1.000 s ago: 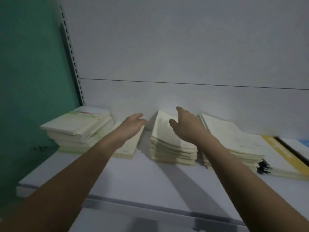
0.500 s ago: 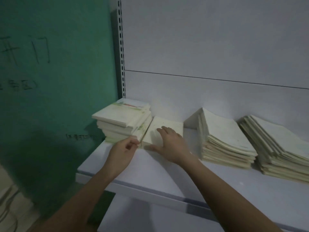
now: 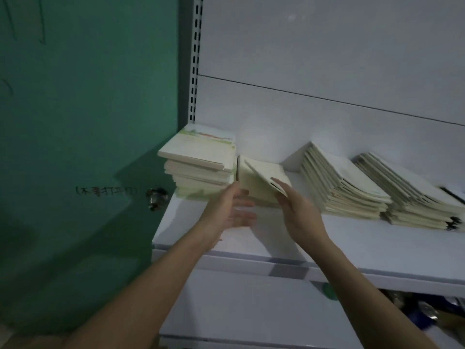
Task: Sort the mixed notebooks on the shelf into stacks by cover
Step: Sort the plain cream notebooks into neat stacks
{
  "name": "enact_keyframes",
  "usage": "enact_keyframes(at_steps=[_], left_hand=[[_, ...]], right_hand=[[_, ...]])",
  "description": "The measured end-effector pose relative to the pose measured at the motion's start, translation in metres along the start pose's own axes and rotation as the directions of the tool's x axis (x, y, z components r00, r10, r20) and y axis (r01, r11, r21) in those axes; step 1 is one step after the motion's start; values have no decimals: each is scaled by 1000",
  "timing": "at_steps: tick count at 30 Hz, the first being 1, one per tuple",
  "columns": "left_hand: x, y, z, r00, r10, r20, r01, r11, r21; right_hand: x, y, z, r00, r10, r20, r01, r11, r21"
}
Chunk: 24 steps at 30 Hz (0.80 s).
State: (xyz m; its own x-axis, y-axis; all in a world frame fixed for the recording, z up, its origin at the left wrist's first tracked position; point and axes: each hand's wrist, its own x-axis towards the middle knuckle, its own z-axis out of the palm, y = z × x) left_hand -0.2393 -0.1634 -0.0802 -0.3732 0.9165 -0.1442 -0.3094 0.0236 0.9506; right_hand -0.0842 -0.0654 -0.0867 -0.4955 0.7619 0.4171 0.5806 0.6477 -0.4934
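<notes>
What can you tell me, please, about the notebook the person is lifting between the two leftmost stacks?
The lifted notebook is thin, with a plain cream cover that looks like matte paper or card. It is tilted, its near right edge raised and its far left edge low beside the leftmost stack. The right hand holds its near right corner, fingers lying on the cover. It sits over another cream notebook lying on the white shelf. The left hand is blurred beside it; contact cannot be told.
</notes>
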Motion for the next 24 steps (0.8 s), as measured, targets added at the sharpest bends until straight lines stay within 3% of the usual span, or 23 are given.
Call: enact_keyframes(at_steps=[1,3,5,7,9,11,13,15,17,20,24], left_hand=[[-1,8,3,984,-128,125,147,976,-159],[2,24,12,911,-234,339,345,883,-318],[3,43,26,897,-249,365,365,883,-295],[3,58,39,928,-241,283,290,946,-143],[7,68,42,967,-171,191,175,985,-4],[12,78,35,987,-36,159,24,997,74],[12,88,22,991,52,120,-69,988,136],[12,97,5,996,54,69,-62,990,126],[9,106,-10,999,24,24,-26,996,86],[3,113,-27,1000,5,-24,-4,998,64],[-5,113,-43,997,52,-49,-48,996,69]], right_hand=[[-7,-5,-5,995,-32,-91,32,999,-12],[-25,-17,-12,968,-167,-188,145,981,-125],[-35,-26,-15,924,-324,-202,265,925,-273],[-36,-27,-23,898,-425,-114,365,864,-346],[-32,-29,-41,934,-352,59,356,929,-99],[-31,-34,-56,956,-189,224,102,932,349],[-27,-23,-52,994,-28,110,-38,830,556],[-17,-8,-34,991,132,-35,-104,894,437],[-8,1,-13,986,167,-2,-162,958,238],[9,-3,7,987,61,147,-62,998,2],[40,-12,22,963,-62,261,120,969,-214]])
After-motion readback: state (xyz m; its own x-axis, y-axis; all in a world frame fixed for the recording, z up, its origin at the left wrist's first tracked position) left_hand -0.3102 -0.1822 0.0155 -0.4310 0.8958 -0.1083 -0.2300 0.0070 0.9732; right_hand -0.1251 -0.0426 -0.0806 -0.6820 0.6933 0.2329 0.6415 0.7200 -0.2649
